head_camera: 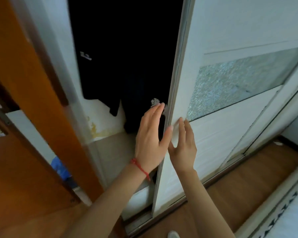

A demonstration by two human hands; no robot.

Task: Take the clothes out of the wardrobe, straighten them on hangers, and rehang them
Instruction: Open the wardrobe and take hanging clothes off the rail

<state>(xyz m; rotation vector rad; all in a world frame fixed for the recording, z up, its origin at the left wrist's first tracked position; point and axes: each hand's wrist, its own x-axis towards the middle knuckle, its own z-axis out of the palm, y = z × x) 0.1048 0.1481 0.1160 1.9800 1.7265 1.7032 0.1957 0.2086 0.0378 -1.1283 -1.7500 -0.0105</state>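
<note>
Pressing flat: straight fingers (185, 127) of the right hand (183, 148) lie close together against the face of the white sliding door (213, 134), nothing gripped. Left hand (149, 134) just beside it at the door's metal edge, fingers straight and slightly spread, thumb tip touching that edge; whether the fingertips reach behind it, cannot tell. Red string bracelet (140, 166) on the left wrist. Door partly open. Dark clothes (127, 57) hang inside the wardrobe opening (100, 117), left of the door, hems above the stained white floor panel. Frosted glass band (230, 86) crosses the door. Orange wooden door (33, 83) stands at left.
</note>
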